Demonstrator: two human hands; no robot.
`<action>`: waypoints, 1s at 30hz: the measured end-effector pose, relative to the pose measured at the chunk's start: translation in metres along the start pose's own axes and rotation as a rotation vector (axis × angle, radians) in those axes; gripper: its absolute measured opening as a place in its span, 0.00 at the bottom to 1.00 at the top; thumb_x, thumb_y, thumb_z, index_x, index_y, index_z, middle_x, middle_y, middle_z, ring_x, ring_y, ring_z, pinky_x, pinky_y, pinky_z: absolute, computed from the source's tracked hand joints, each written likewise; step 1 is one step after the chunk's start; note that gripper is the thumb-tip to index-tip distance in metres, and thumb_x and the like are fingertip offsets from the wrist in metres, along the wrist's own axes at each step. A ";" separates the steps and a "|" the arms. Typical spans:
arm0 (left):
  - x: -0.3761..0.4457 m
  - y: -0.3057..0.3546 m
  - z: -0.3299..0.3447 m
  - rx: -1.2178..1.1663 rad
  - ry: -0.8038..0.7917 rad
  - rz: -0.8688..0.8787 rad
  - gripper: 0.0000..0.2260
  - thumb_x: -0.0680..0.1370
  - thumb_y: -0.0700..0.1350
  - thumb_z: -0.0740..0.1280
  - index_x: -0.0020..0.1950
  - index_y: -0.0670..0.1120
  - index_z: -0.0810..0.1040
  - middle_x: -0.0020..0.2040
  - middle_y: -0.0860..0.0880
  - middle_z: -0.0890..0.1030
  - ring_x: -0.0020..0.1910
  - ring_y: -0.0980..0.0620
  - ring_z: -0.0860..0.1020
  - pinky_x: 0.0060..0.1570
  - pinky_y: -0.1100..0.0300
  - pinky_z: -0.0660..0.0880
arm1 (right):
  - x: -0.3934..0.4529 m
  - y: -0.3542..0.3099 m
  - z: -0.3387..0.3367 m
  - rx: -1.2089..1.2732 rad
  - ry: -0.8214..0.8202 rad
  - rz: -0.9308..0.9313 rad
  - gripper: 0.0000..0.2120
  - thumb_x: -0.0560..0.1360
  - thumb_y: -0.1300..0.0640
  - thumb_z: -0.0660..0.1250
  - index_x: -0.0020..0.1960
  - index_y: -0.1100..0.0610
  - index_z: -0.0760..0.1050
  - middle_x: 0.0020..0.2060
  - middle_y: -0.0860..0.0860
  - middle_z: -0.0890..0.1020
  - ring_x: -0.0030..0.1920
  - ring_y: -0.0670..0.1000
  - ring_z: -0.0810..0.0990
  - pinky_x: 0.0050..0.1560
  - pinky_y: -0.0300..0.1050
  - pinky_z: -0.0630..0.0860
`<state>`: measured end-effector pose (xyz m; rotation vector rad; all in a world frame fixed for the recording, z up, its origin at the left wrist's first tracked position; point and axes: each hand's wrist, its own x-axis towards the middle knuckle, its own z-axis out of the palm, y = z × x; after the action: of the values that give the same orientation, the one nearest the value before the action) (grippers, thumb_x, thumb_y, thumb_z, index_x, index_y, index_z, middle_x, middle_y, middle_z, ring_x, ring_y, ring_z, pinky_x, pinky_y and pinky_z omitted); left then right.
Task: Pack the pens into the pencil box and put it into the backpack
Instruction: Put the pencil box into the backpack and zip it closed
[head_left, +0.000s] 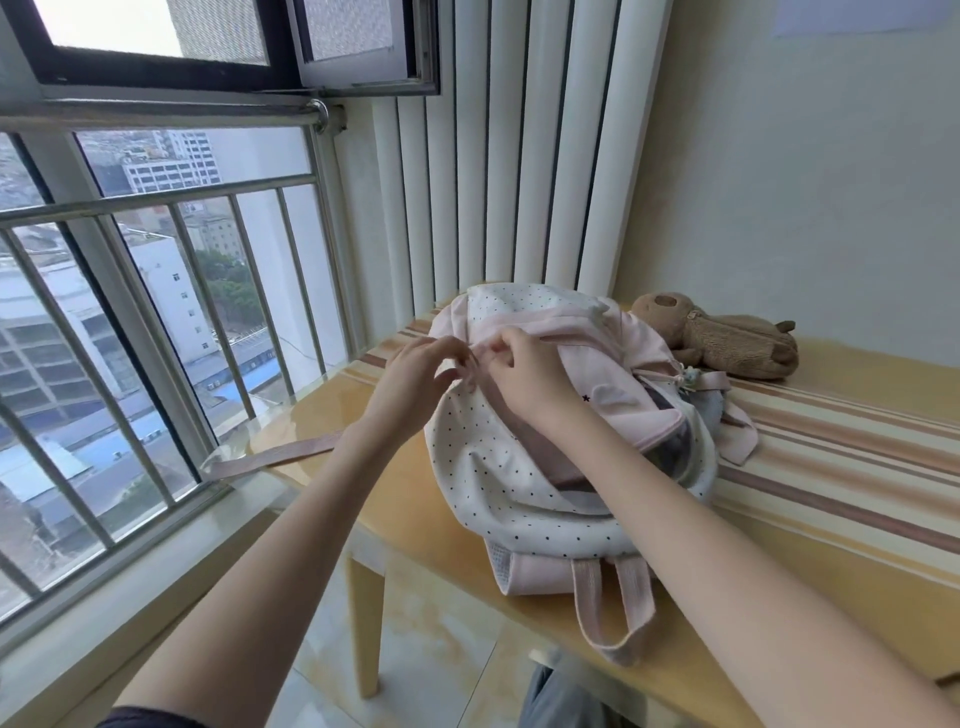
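Note:
A white backpack (524, 483) with small black dots and pink panels lies on the yellow table (779, 597), its handle loop toward me. Both hands meet at the bag's far left side. My left hand (415, 384) pinches the fabric edge by the zipper seam. My right hand (530, 374) pinches a small part of the same seam, its fingers curled. No pens and no pencil box are visible.
A brown plush toy (727, 338) lies behind the bag on a striped cloth (841, 457). One pink strap (275, 457) trails off the table's left edge toward the barred window (156, 312). White vertical blinds (519, 156) hang at the back.

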<state>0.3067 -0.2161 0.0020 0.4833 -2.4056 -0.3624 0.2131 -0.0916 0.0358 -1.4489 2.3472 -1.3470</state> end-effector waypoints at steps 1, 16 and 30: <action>0.001 -0.001 0.000 -0.004 0.028 -0.010 0.07 0.74 0.40 0.70 0.52 0.44 0.81 0.50 0.47 0.84 0.55 0.45 0.77 0.54 0.51 0.72 | 0.000 0.000 0.000 -0.013 -0.076 0.069 0.14 0.79 0.47 0.59 0.43 0.56 0.75 0.35 0.50 0.78 0.38 0.50 0.76 0.42 0.44 0.70; 0.004 0.001 0.014 0.349 -0.134 0.171 0.12 0.74 0.41 0.69 0.57 0.47 0.78 0.53 0.51 0.82 0.58 0.46 0.74 0.57 0.52 0.67 | 0.000 -0.006 0.016 -0.874 -0.295 -0.128 0.14 0.80 0.60 0.56 0.63 0.55 0.73 0.59 0.52 0.78 0.59 0.53 0.77 0.49 0.45 0.72; -0.007 -0.037 0.012 0.387 -0.035 0.064 0.11 0.75 0.36 0.64 0.53 0.48 0.81 0.57 0.52 0.81 0.57 0.46 0.74 0.51 0.52 0.63 | -0.074 0.009 -0.109 -0.169 -0.811 -0.055 0.16 0.74 0.59 0.66 0.31 0.55 0.63 0.31 0.54 0.63 0.28 0.42 0.65 0.35 0.38 0.63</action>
<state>0.3130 -0.2446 -0.0246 0.5701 -2.5252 0.1283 0.1971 0.0347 0.0695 -1.6799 1.8959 -0.4110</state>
